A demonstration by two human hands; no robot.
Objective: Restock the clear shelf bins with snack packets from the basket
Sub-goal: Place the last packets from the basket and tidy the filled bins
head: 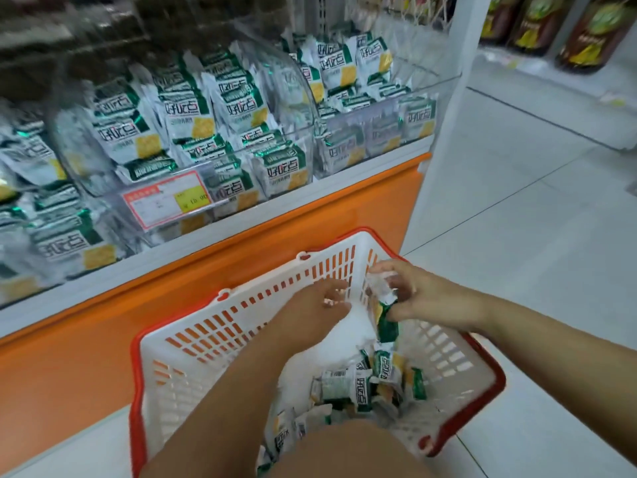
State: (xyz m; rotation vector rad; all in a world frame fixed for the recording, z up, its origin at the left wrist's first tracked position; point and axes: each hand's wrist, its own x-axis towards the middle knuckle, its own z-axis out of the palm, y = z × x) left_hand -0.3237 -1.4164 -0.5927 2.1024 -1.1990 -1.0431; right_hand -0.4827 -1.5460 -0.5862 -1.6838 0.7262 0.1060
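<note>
- Head cam: white basket (241,326) w/ red rim sits on pale tiled floor (534,219), just beside the orange base (103,339) of the shelf unit.
- One snack packet (385,322), green-white-yellow: right hand (425,298) grips it by the top end, over the basket's far-right corner; packet hangs down inside.
- Opposite side: left hand (319,305) reaches into the basket near its far wall, fingers curled. Too blurred to tell if it's holding anything.
- More loose packets (358,384) lie heaped in the basket's near-right part, below the right hand.
- Up on the shelf: clear bins (379,132) in a row above the orange base, packed w/ same-brand packets, most leaning upright.
- Red-framed price tag (169,201) w/ yellow patch sits on the front of the middle bin.
- At the unit's right end: white post (444,115); beyond it, aisle floor and dark bottles (593,32) w/ yellow labels, top right.
- Person's bare knee (344,453) at the bottom edge, in front of the basket.
</note>
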